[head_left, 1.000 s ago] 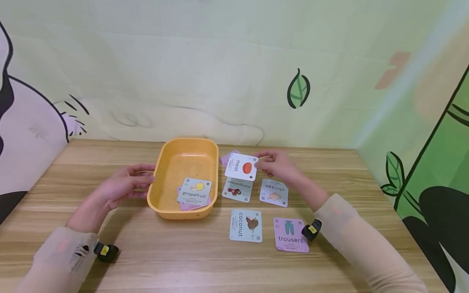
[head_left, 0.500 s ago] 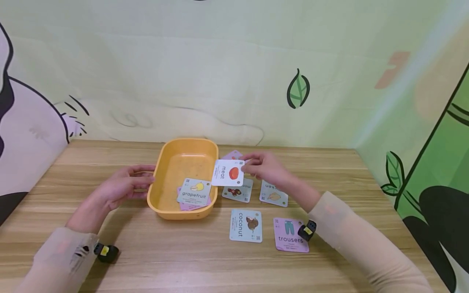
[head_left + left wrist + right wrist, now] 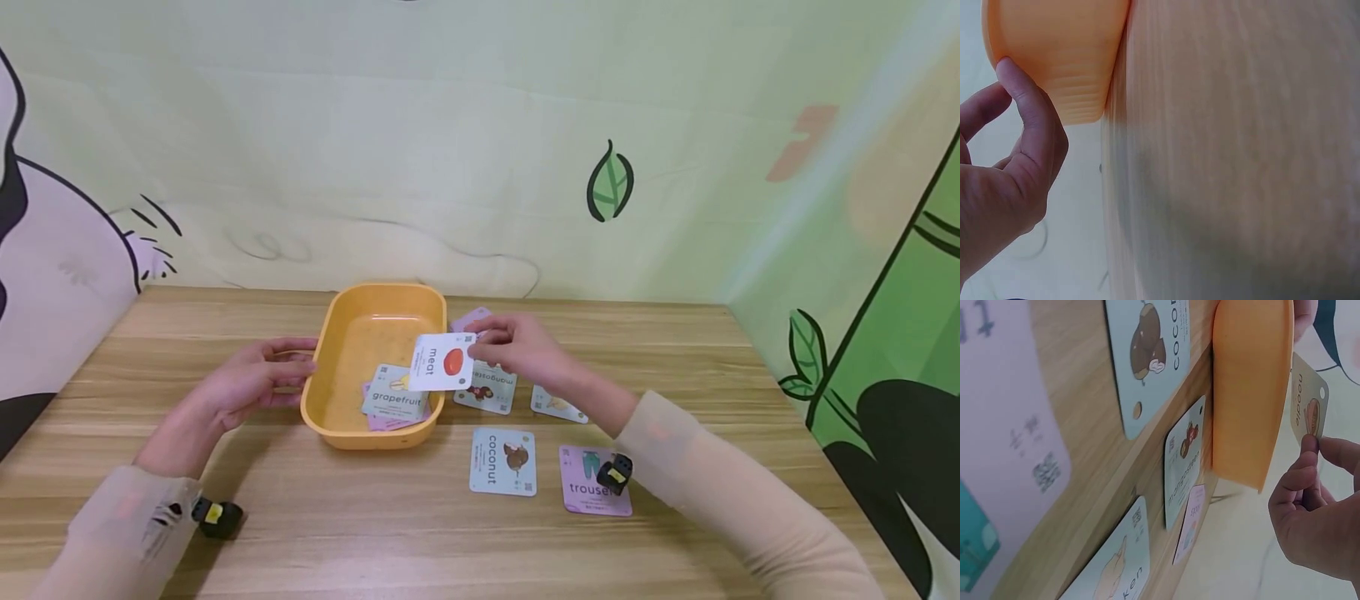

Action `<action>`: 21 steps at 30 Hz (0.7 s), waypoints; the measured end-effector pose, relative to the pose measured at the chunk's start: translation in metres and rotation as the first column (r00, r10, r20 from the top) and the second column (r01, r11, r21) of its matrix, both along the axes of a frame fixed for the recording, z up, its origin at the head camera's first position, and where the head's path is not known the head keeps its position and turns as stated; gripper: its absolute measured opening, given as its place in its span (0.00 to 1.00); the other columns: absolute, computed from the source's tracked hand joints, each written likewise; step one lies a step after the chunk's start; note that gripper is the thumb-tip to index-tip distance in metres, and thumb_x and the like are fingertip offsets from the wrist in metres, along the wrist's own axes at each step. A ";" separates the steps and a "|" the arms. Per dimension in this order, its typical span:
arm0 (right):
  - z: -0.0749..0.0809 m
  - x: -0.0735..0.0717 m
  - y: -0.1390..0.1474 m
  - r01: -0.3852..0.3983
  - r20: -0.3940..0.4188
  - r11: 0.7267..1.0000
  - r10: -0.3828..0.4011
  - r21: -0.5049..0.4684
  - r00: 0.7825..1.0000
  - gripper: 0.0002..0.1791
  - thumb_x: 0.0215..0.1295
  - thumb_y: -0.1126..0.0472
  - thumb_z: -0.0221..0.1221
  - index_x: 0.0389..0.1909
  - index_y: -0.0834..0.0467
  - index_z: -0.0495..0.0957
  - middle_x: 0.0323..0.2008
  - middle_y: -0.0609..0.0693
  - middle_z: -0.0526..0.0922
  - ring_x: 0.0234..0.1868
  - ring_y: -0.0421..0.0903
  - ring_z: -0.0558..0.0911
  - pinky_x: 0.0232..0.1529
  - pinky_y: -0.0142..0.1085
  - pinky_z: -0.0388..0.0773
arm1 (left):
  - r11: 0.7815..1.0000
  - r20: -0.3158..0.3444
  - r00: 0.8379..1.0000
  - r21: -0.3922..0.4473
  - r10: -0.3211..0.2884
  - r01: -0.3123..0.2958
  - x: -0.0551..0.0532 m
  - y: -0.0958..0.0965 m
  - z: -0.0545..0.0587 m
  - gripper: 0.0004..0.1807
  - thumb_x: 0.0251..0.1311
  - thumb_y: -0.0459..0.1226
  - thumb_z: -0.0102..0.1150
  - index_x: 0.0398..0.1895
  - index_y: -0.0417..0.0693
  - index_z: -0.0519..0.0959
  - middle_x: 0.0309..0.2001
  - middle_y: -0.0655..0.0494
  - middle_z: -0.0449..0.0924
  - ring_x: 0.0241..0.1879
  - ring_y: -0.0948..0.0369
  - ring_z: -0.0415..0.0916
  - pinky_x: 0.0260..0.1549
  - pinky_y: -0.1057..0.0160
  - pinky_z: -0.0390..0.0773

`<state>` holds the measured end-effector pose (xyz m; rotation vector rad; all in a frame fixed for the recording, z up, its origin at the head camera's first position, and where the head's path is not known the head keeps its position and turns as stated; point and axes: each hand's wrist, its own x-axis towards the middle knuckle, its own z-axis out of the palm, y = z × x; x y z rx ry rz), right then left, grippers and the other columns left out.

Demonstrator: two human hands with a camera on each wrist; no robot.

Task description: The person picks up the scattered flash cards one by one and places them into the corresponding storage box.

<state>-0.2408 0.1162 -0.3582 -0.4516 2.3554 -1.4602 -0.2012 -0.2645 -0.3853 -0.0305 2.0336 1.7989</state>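
Note:
My right hand (image 3: 521,346) pinches a square picture card (image 3: 431,367) by its right edge between thumb and fingers. Its upper face reads "meat"; the underside, seen in the right wrist view, shows "noodle". The card is held above the right rim of a yellow plastic tray (image 3: 360,342), partly covering a blue "grapefruit" card (image 3: 393,404) inside. Beneath that one lies a purple card (image 3: 386,423), mostly hidden. At the tray's left side, my left hand (image 3: 258,379) touches the outer wall with its fingertips, as the left wrist view also shows.
Right of the tray, a "mangosteen" card (image 3: 483,396), a "coconut" card (image 3: 502,461) and a "trousers" card (image 3: 573,500) lie flat. A "chicken" card (image 3: 555,407) is partly under my right forearm. Behind them lies a purple card (image 3: 471,317). A printed cloth backdrop (image 3: 480,167) closes off the table's back.
My right hand has carried the "meat" card leftward and slightly nearer, from over the mangosteen card to over the tray's right rim. The left hand and tray have stayed put.

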 end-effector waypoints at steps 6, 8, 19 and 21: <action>0.002 0.002 -0.010 -0.018 -0.004 0.999 0.017 -0.031 1.000 0.19 0.68 0.61 0.67 0.59 0.57 0.82 0.39 0.49 0.88 0.38 0.56 0.78 0.30 0.33 0.73 | 1.000 -0.002 1.000 0.004 -0.006 0.006 -0.001 0.000 -0.001 0.37 0.75 0.35 0.58 0.78 0.31 0.52 0.54 0.48 0.77 0.44 0.59 0.82 0.46 0.57 0.85; 0.001 0.002 -0.014 -0.027 -0.011 0.999 0.027 -0.030 1.000 0.19 0.68 0.62 0.67 0.59 0.57 0.82 0.39 0.49 0.88 0.38 0.55 0.79 0.30 0.34 0.75 | 1.000 -0.005 1.000 0.002 -0.008 0.008 -0.001 0.000 -0.001 0.37 0.74 0.35 0.58 0.78 0.31 0.52 0.54 0.48 0.77 0.44 0.59 0.82 0.46 0.57 0.85; -0.007 0.003 -0.031 -0.068 -0.163 0.997 0.063 -0.025 0.985 0.18 0.64 0.67 0.70 0.54 0.66 0.83 0.38 0.50 0.86 0.39 0.44 0.82 0.38 0.32 0.80 | 1.000 -0.011 1.000 0.004 -0.007 0.007 -0.001 0.000 0.000 0.37 0.74 0.36 0.58 0.77 0.30 0.53 0.51 0.49 0.80 0.43 0.60 0.83 0.45 0.57 0.85; -0.010 0.003 -0.034 -0.072 -0.189 0.997 0.067 -0.019 0.980 0.18 0.64 0.67 0.70 0.54 0.66 0.83 0.36 0.50 0.87 0.38 0.42 0.81 0.34 0.31 0.78 | 1.000 -0.008 1.000 0.016 -0.008 0.008 -0.001 0.001 0.000 0.37 0.74 0.35 0.58 0.77 0.30 0.53 0.49 0.50 0.80 0.43 0.60 0.83 0.45 0.57 0.86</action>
